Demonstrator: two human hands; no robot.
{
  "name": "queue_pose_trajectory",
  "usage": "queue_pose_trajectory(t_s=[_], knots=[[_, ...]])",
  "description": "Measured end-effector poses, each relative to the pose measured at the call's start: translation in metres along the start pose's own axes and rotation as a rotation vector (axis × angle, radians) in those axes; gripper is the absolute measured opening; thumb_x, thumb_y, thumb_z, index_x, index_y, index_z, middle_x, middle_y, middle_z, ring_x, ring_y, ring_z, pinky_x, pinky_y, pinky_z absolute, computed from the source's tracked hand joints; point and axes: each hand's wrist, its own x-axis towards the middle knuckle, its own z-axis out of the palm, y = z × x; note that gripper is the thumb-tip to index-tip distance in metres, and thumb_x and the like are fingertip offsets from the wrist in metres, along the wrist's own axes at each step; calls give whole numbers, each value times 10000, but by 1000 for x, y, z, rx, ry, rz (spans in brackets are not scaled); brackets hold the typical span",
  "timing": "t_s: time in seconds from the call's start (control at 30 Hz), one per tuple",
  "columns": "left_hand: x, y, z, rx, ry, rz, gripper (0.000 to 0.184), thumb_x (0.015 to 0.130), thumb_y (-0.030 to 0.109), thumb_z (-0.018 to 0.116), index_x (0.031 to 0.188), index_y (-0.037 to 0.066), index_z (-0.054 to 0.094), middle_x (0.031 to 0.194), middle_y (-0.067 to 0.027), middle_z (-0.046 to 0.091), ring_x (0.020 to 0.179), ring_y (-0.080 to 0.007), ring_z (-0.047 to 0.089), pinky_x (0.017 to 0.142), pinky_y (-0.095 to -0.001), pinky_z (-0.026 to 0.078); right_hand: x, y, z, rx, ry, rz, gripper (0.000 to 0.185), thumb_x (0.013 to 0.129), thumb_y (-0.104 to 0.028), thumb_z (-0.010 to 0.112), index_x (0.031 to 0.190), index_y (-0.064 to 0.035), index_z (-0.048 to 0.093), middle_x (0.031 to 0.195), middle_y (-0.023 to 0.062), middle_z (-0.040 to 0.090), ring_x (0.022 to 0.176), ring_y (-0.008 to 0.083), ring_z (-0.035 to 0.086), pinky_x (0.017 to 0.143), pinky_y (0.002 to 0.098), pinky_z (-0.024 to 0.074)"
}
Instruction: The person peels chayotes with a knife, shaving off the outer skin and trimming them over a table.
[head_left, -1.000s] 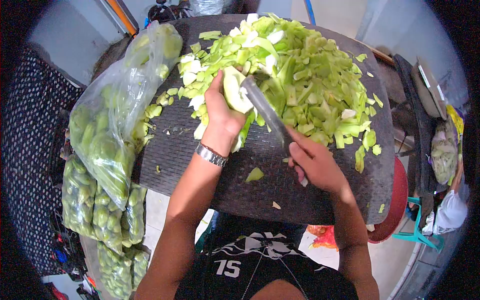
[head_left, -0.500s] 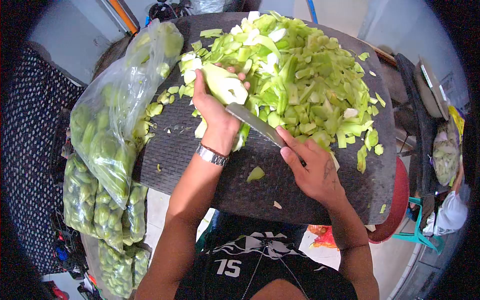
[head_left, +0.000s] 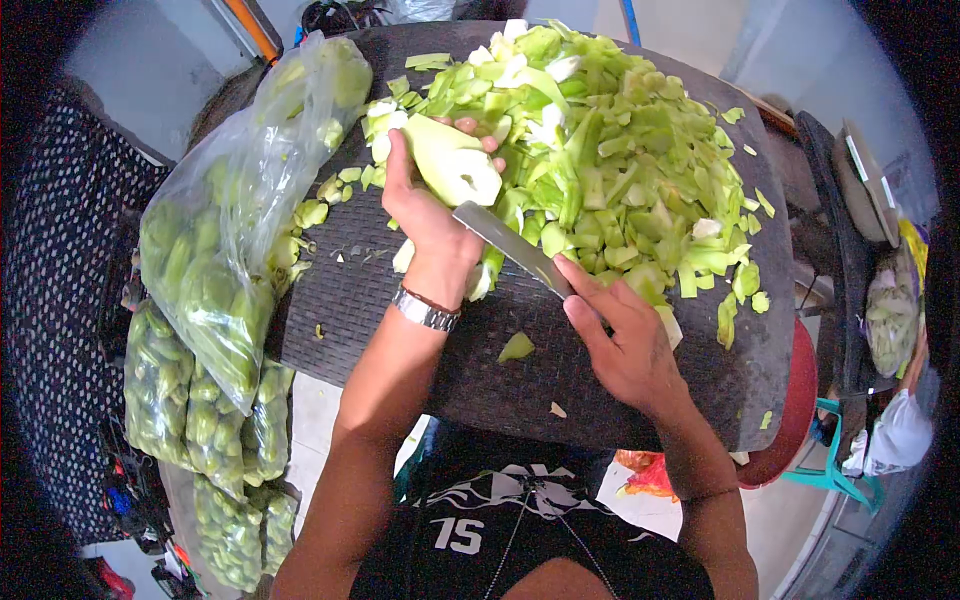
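Note:
My left hand (head_left: pixel 430 205) holds a pale green peeled vegetable (head_left: pixel 445 160), thumb on one side and fingertips showing at the far side. Its white cut end, with a small hollow in it, faces down and to the right. In my right hand (head_left: pixel 632 350) is a knife (head_left: pixel 515 247), gripped by the handle, which the fingers mostly hide. The wide blade points up and left, with its tip just below the vegetable's cut end; I cannot tell whether they touch. Behind both hands lies a large heap of green slices and peelings (head_left: pixel 630 170).
The dark woven-pattern table (head_left: pixel 480 370) carries loose scraps. A large clear plastic bag of green vegetables (head_left: pixel 215 240) lies along its left edge, with smaller filled bags (head_left: pixel 215 415) below. At the right are a red round tub (head_left: pixel 790 410) and a teal stool (head_left: pixel 835 465).
Both hands, the vegetable and the knife keep nearly the same pose. The whole view has shifted very slightly.

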Motion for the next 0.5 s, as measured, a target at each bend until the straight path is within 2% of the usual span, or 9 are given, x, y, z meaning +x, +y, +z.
queue_pose_trajectory(t_s=[0.03,0.33,0.4,0.5], knots=[[-1,0,2,23,13,8,497,1033,535,455,1176,78,589,1074,-157,671,900,-376,684,754,-494,590,1,-2,-2,-4,-15,19,447,1023,-240,595,1467,-196,567,794,122,507,750,247,551,738,347,465],[-16,-12,14,49,63,3,478,1055,532,422,1149,84,560,1024,-125,655,890,-337,675,757,-462,570,4,-3,-1,-15,-20,118,432,1041,-284,572,1464,-198,570,801,119,531,774,247,563,762,349,469],[-22,-18,23,27,45,-2,488,1061,536,405,1121,77,560,995,-113,655,850,-306,670,735,-422,549,7,5,0,35,9,78,428,1041,-286,574,1459,-194,575,809,119,548,783,248,571,773,350,470],[-22,-17,26,76,106,6,501,1059,550,396,1119,83,567,1012,-110,662,857,-303,669,741,-434,542,8,13,1,46,19,35,423,1042,-278,574,1452,-176,579,832,126,581,798,251,581,794,348,472]])
